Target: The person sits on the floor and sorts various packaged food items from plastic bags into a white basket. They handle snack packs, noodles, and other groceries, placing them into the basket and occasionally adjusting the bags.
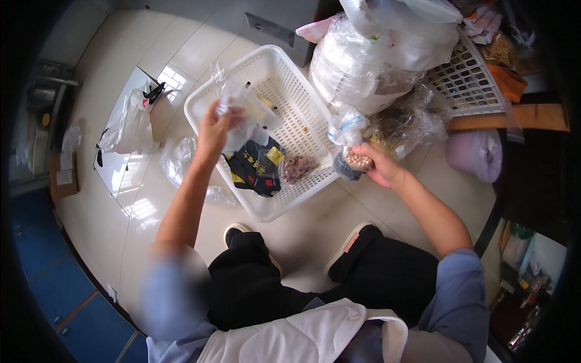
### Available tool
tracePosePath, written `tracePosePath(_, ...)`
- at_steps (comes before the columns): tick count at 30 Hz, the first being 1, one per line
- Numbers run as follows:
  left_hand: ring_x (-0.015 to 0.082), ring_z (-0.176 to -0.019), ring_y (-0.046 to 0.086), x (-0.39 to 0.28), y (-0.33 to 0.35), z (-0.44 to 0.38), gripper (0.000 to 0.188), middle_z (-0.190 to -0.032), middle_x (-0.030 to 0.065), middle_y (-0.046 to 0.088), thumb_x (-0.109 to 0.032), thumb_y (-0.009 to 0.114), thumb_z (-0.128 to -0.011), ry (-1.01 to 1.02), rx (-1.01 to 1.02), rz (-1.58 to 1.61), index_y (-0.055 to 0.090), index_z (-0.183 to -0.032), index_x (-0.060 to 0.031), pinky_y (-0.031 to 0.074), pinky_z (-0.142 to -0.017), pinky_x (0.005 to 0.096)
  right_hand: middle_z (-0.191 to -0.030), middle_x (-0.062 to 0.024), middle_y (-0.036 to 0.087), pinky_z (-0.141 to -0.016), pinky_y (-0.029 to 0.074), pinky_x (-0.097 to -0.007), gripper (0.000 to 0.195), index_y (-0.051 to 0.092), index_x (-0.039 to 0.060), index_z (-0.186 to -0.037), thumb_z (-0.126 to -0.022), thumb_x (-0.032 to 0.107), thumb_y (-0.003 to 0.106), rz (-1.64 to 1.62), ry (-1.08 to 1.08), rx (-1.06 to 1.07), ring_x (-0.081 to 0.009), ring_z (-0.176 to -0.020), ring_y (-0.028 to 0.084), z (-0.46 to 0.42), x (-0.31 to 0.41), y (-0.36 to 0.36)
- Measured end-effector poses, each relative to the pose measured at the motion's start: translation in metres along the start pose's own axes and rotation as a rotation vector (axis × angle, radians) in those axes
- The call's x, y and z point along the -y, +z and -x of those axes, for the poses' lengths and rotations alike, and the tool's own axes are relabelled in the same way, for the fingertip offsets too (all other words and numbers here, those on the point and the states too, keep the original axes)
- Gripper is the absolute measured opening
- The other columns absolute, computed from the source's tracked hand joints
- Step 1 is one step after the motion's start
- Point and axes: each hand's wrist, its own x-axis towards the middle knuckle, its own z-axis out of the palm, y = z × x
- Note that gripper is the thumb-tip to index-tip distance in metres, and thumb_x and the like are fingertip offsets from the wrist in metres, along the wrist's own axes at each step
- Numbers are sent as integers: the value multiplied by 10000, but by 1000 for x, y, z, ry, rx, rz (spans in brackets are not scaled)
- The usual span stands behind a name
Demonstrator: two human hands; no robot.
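Note:
My left hand (218, 125) grips a clear plastic bag (249, 104) over the left side of a white perforated plastic basket (281, 211). Whether that bag holds anything is hard to tell. At the basket's right rim, my right hand (383, 167) holds a small clear bag of round beige beans or nuts (357, 159). A dark-filled bag (346, 169) hangs against it, below bunched clear plastic (348, 127). Inside the basket lie a black package with yellow print (256, 165) and a clear bag of reddish-brown dried food (299, 169).
Loose clear plastic bags (179, 159) lie left of the basket, near a tied white bag (131, 122). A large plastic-wrapped bundle (358, 68) stands at the upper right, beside a grey-white crate (467, 77). A lined pink bin (474, 154) is at right. Blue cabinets (41, 245) line the left.

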Motion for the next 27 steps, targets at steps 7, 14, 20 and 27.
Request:
tracePosePath(7, 187, -614, 598, -46, -82, 8, 461, -939, 133, 629, -36, 553, -797, -148, -92, -666, 450, -1246, -56, 502, -576, 290, -1081, -24, 571, -846, 451, -310, 489, 439, 79, -1242, -819, 277, 587, 19, -37, 23, -124, -1000, 547, -5, -2, -2)
tracePosePath(14, 343, -1104, 489, -10, -45, 29, 573, -1177, 185, 534, -87, 670, -663, 339, 113, -1331, 491, -1207, -68, 399, -949, 387, -1078, -24, 580, -845, 448, -302, 458, 467, 80, -1218, -824, 281, 588, 34, -4, -15, -120, -987, 556, -3, -1, -3)
tracePosePath(20, 336, -1206, 408, 98, 74, 52, 704, -1270, 198, 430, -62, 607, -701, 640, 740, -1209, 344, -1350, -138, 353, -986, 405, -1081, -25, 580, -839, 448, -293, 446, 475, 77, -1205, -824, 280, 589, 61, -23, 4, -118, -983, 558, -12, 3, 14)
tracePosePath(27, 297, -995, 547, 89, 83, 36, 647, -1013, 142, 553, -103, 653, -632, 387, 808, -1019, 442, -1241, -159, 431, -867, 376, -1075, -34, 582, -872, 430, -292, 420, 487, 57, -1186, -826, 254, 578, -4, -92, -55, -129, -973, 561, 0, 6, 7)
